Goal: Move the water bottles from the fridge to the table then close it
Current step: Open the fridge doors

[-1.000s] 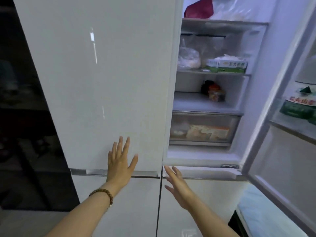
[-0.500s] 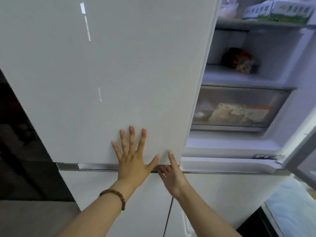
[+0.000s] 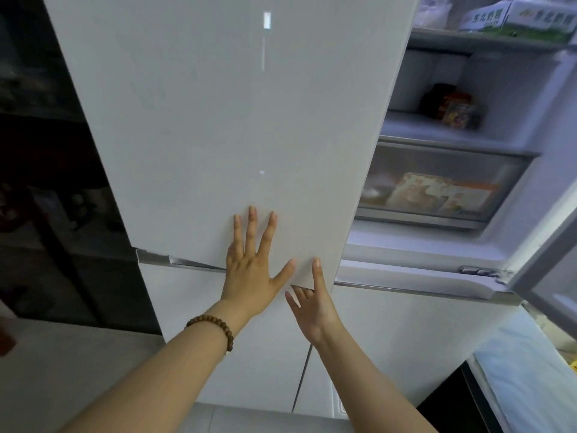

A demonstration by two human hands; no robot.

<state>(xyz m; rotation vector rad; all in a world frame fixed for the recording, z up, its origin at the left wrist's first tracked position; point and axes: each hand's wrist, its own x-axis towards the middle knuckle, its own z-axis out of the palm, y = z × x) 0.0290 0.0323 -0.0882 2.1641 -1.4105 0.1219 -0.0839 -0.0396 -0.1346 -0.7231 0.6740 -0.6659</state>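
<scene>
My left hand lies flat, fingers spread wide, on the tall white glossy fridge door. My right hand pinches the door's lower corner, probably to swing it. No water bottles show on the lit white shelves.

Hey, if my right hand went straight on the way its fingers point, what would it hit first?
The bottom edge of the upper left door. The right hand points up at it, thumb on its face and fingers seemingly tucked beneath, so it looks to be touching, though depth is unclear.
</scene>
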